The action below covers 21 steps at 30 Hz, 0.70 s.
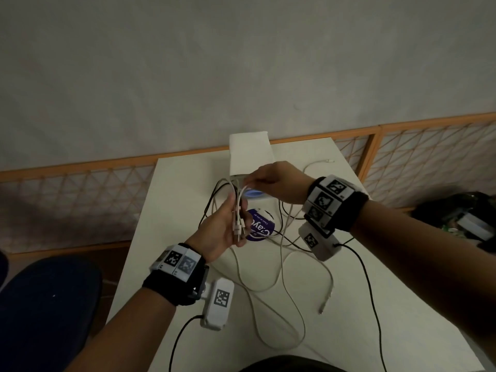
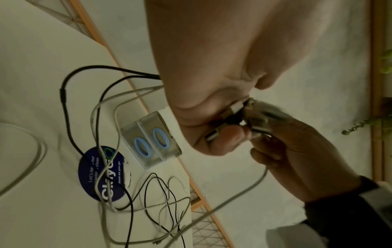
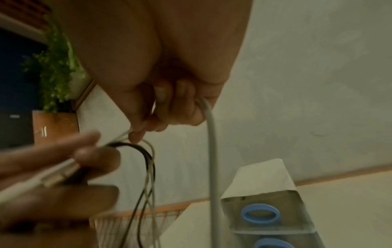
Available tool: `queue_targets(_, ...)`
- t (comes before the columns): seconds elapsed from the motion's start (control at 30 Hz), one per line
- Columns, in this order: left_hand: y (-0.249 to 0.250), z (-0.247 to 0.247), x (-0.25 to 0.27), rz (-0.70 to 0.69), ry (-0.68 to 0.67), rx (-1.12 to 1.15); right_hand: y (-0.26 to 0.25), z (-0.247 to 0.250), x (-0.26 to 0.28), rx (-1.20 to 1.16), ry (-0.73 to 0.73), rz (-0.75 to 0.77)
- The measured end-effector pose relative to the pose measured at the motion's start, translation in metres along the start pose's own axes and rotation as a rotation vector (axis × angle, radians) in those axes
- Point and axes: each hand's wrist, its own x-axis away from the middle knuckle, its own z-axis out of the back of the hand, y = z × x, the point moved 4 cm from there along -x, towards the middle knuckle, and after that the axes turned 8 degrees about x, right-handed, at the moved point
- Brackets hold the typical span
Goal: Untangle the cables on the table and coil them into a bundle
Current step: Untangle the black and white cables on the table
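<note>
my left hand (image 1: 222, 232) clamps several cable ends together above the table (image 1: 402, 304); my right hand (image 1: 271, 181), at one o'clock from it, pinches a white cable (image 3: 210, 134). most cables (image 1: 284, 264) still sprawl loose toward five o'clock, so coiling has barely begun.

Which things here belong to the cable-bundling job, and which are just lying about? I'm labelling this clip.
In the job:
left hand gripping cable ends
right hand pinching a white cable
loose cables on table

Lying about:
white box
blue round sticker
clear case
</note>
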Motion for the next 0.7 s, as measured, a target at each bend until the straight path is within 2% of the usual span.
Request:
queue_targets(0.07, 0.0, -0.002, 0.002, -0.022, 0.001, -0.023, 0.001, -0.006, -0.003, 0.038, 0.035, 0.024)
queue_targets(0.2, -0.001, -0.005, 0.008, -0.04, 0.041, -0.279, -0.005, -0.012, -0.005, 0.114, 0.084, 0.16)
queue_targets(0.27, 0.0, -0.007, 0.01, -0.024, 0.043, -0.332, -0.015, -0.018, -0.005, 0.132, -0.013, 0.258)
queue_targets(0.33, 0.009, -0.009, 0.013, -0.025, -0.007, -0.308, -0.012, -0.032, -0.005, -0.009, -0.213, 0.258)
queue_targets(0.4, 0.026, -0.01, 0.018, -0.087, -0.057, -0.25, -0.002, -0.042, -0.002, -0.188, -0.28, 0.13)
queue_targets(0.5, 0.069, -0.009, 0.028, -0.278, -0.11, -0.005, 0.033, -0.063, 0.014, -0.453, -0.231, -0.172)
queue_targets(0.53, 0.087, -0.006, 0.034, -0.351, -0.12, 0.085, 0.047, -0.077, 0.025, -0.44, -0.276, -0.269)
queue_targets(0.63, 0.138, 0.013, 0.055, -0.524, -0.209, 0.359, 0.106, -0.127, 0.078, 0.034, -0.525, -0.48)
queue_targets(0.7, 0.156, 0.026, 0.065, -0.602, -0.192, 0.345, 0.143, -0.144, 0.111, 0.126, -0.582, -0.63)
